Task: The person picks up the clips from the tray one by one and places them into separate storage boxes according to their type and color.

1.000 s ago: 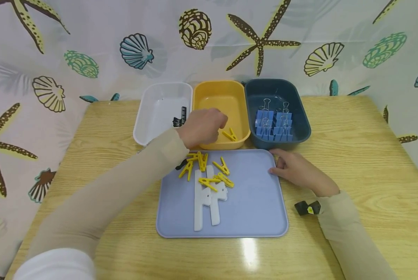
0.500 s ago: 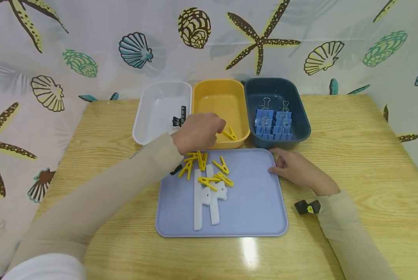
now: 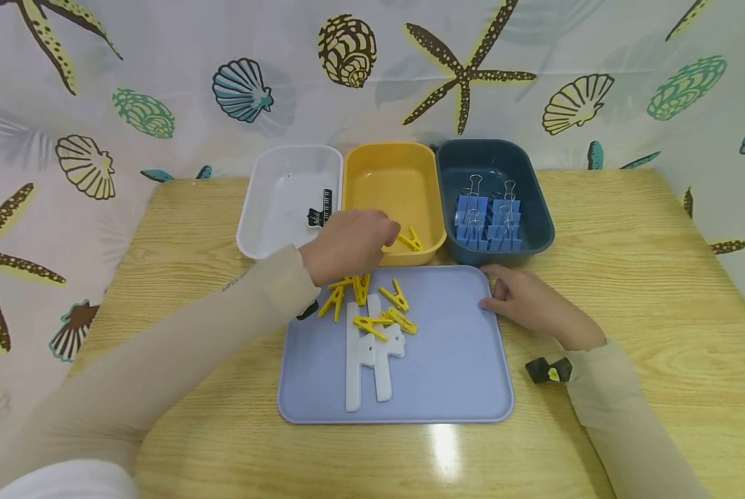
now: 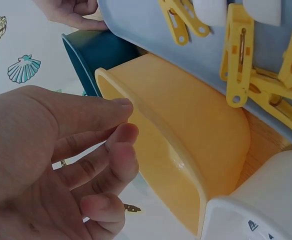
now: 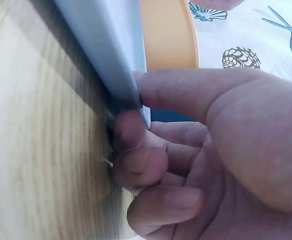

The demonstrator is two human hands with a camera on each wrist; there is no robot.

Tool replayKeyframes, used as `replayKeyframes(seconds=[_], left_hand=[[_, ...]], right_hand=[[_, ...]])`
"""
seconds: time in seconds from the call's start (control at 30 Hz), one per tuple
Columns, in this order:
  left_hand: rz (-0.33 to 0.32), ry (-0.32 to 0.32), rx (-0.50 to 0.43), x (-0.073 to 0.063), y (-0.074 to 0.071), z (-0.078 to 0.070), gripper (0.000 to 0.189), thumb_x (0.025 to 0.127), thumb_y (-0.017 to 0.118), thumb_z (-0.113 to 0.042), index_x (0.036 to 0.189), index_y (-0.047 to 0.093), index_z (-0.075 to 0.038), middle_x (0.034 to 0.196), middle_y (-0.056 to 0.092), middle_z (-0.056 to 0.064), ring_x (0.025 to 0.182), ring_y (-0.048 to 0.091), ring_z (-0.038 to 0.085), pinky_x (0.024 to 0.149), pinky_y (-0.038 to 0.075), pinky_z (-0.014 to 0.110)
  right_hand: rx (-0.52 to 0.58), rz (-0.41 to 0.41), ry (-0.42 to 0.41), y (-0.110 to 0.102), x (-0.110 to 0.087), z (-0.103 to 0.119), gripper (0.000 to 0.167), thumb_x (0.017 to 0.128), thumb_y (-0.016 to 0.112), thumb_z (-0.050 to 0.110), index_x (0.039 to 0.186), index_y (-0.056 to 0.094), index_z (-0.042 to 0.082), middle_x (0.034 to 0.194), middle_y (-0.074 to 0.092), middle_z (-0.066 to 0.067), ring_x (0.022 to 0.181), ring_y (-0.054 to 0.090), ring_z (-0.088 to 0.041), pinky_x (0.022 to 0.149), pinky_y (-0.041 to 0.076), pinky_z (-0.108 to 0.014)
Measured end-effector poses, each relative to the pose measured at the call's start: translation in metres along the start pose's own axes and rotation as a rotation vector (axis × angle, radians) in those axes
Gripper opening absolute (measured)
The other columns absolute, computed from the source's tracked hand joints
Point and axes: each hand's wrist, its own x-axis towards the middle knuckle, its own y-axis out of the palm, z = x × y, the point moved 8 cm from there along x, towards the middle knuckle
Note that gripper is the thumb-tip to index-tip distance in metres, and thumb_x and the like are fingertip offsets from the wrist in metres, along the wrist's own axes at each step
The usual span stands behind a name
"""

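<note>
My left hand [image 3: 350,242] hovers at the front of the yellow bin [image 3: 392,166], its fingers loosely bent and nothing visible between them. In the left wrist view its thumb tip is close to the index fingertip. A yellow clothespin [image 3: 412,239] lies inside that bin. More yellow clothespins [image 4: 238,55] lie scattered on the blue-grey tray [image 3: 447,360], some on top of two long white flat pieces with side tabs [image 3: 353,374]. My right hand [image 3: 534,305] pinches the tray's right rim near its back corner, thumb above and fingers below in the right wrist view.
A white bin [image 3: 272,201] holding a black clip with a piano-key pattern [image 3: 326,204] stands left of the yellow one. To its right, a dark blue bin [image 3: 537,208] holds several blue binder clips [image 3: 487,222]. A patterned cloth [image 3: 372,111] hangs behind the wooden table [image 3: 646,277].
My left hand has moved slightly down and left, from over the yellow bin toward the tray. The right hand keeps its hold on the tray.
</note>
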Motion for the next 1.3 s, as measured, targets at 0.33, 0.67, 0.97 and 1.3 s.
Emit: replayKeyframes(seconds=[0.33,0.67,0.97,1.3], left_hand=[[0.025,0.0,-0.011,-0.008,0.002,-0.003,0.016,0.092,0.058,-0.007,0.104,0.068,-0.011,0.098,0.065,0.002,0.077,0.057,0.018,0.063,0.05,0.028],[0.007,0.062,0.014,-0.018,0.005,-0.013,0.01,0.092,0.057,-0.007,0.091,0.065,-0.012,0.081,0.061,0.0,0.068,0.054,0.016,0.057,0.044,0.025],[0.011,0.089,0.001,-0.022,0.009,-0.015,0.012,0.09,0.057,-0.006,0.093,0.067,-0.012,0.082,0.062,-0.001,0.067,0.054,0.015,0.051,0.043,0.026],[-0.005,0.101,0.001,-0.031,0.009,-0.018,0.014,0.087,0.064,-0.009,0.099,0.07,-0.011,0.084,0.064,-0.001,0.07,0.055,0.013,0.055,0.045,0.025]], right_hand=[[0.004,0.001,0.003,0.0,0.0,-0.001,0.052,0.09,0.066,0.018,0.134,0.047,-0.003,0.073,0.056,-0.002,0.064,0.049,-0.014,0.054,0.04,-0.025],[0.01,0.005,0.005,0.0,-0.001,0.001,0.053,0.09,0.067,0.018,0.135,0.047,-0.002,0.073,0.057,-0.002,0.064,0.049,-0.014,0.054,0.04,-0.025],[0.011,0.002,-0.008,0.0,-0.001,0.001,0.053,0.09,0.067,0.019,0.134,0.047,-0.003,0.073,0.057,-0.002,0.064,0.049,-0.013,0.054,0.04,-0.025],[0.007,-0.001,0.003,0.0,0.0,-0.001,0.052,0.091,0.066,0.018,0.135,0.047,-0.002,0.073,0.057,-0.002,0.064,0.049,-0.014,0.055,0.041,-0.025]])
